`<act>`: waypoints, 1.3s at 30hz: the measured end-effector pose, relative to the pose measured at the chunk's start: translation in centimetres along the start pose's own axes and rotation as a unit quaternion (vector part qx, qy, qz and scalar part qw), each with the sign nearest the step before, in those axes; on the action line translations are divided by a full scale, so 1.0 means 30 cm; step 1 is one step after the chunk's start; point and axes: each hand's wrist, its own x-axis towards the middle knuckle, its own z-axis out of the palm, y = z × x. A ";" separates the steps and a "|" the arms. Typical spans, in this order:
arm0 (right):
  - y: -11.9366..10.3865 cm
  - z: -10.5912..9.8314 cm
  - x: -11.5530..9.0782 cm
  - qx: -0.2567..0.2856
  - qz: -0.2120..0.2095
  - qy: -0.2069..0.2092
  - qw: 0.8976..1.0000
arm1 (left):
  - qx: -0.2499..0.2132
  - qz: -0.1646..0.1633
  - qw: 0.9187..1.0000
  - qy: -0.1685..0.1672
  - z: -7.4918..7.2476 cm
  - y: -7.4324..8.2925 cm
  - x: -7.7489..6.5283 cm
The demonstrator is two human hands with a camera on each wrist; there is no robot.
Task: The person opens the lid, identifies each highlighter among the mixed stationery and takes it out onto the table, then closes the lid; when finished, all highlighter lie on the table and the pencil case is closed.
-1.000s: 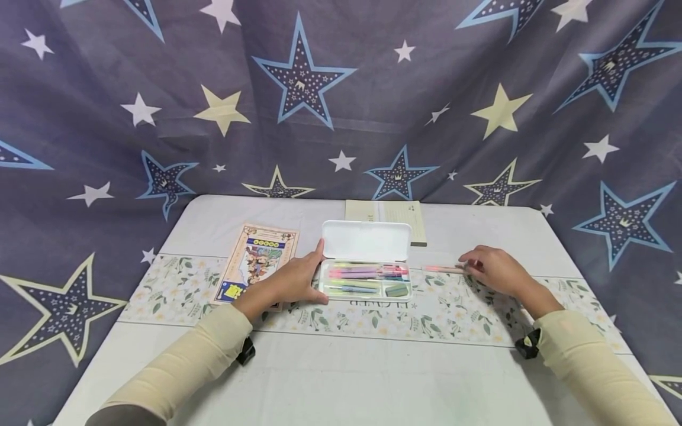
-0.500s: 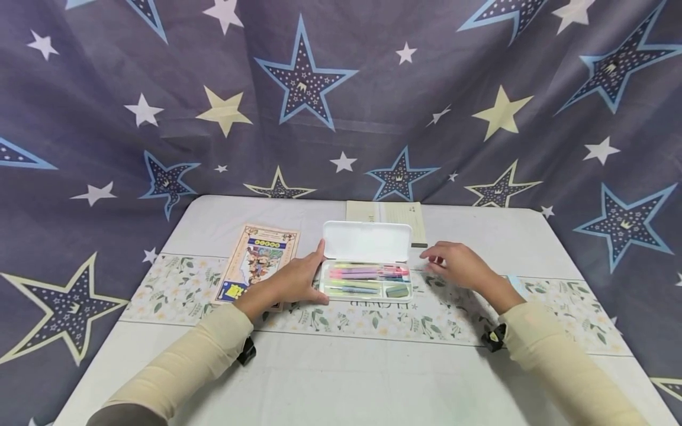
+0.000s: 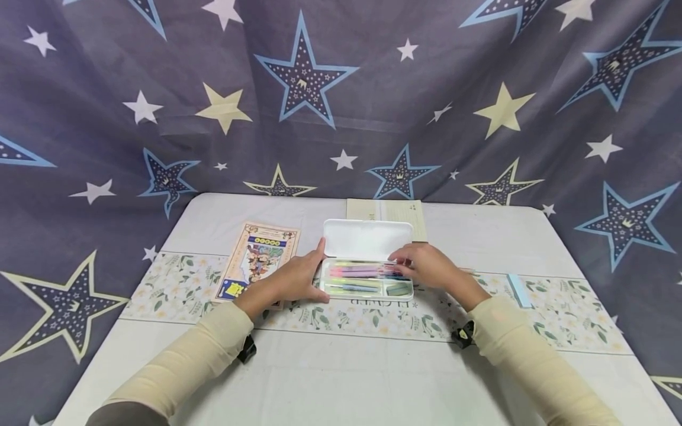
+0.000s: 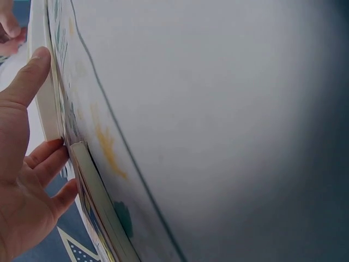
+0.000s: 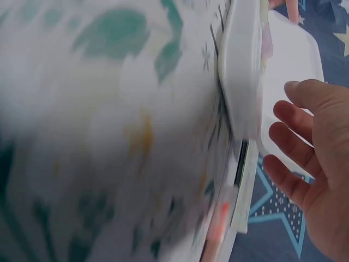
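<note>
A white pencil case [image 3: 367,300] lies with its lid [image 3: 367,238] raised at the back. Several coloured pens [image 3: 354,271] fill its tray, and a grey-green block [image 3: 396,290] sits in the small right compartment. At the case's left end my left hand [image 3: 299,276] holds it, thumb at the front corner and fingers at the back. My right hand [image 3: 426,265] hovers over the tray's right end, fingertips above the pens. In the right wrist view its fingers [image 5: 292,139] are spread and loosely bent, with nothing between them.
An orange-bordered picture book [image 3: 261,254] lies left of the case, under the left forearm. Behind the lid is a cream notebook [image 3: 418,220]. A pink pen-like stick [image 5: 218,224] lies right of the case, and a light blue strip [image 3: 519,290] farther right.
My right hand has moved left, away from the pink stick, to over the pencil case. The light blue strip has come into sight. My left hand stays put.
</note>
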 end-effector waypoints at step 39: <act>-0.124 0.062 0.081 0.011 -0.014 -0.040 0.999 | -0.005 0.002 1.000 0.002 0.000 0.002 -0.003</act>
